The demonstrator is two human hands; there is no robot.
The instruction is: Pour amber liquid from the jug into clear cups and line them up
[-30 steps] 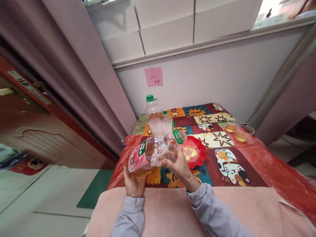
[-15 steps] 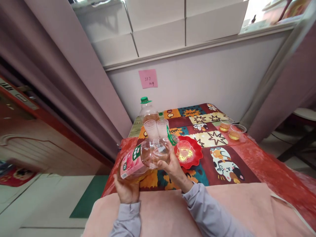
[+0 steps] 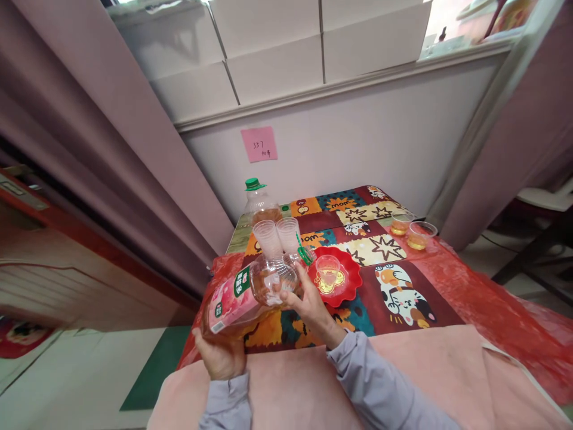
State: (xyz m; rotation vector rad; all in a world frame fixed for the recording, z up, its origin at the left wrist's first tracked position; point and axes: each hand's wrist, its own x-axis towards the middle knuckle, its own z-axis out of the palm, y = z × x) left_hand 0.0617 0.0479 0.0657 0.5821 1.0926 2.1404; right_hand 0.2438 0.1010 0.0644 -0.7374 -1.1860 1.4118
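Lying tilted at centre frame, your bottle (image 3: pixel 244 292) runs lower left to upper right: left hand (image 3: pixel 220 358) cups its base, right hand (image 3: pixel 308 306) grips its shoulder, mouth beside the cup (image 3: pixel 328 272) on the red plate (image 3: pixel 356 279).

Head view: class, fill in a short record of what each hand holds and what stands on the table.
Left hand: under the base of the tilted bottle
Right hand: around the bottle near its neck
Bottle mouth: points toward the cup on the red plate
Behind: two empty cups, capped bottle
Far right: two filled cups
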